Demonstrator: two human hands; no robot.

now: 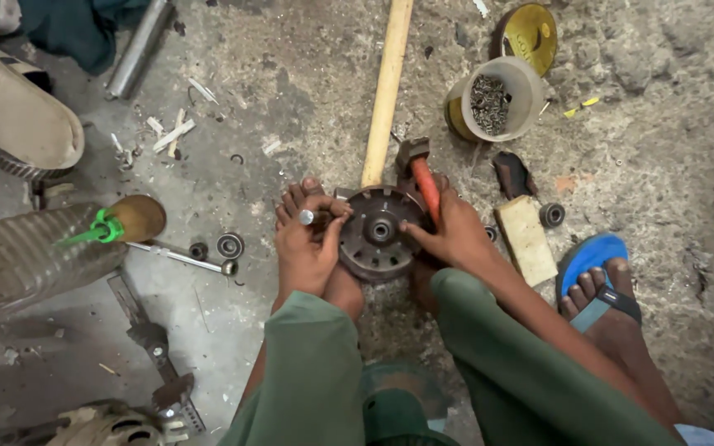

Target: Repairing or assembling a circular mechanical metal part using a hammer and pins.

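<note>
Head view looks down on a rusty round metal hub (376, 233) with a ring of slots and a bright central bearing, lying on the rough, gritty concrete floor (663, 165) between the person's knees. The left hand (307, 244) closes on the hub's left rim with a short shiny steel pin (306, 217) pinched at its fingertips, while the right hand (452, 231) wraps around a red-handled tool (426, 186) at the hub's right edge. Behind lie a smooth pale wooden hammer handle (387, 91) and an open cylindrical plastic tub (496, 103) holding small dark metal bits.
</note>
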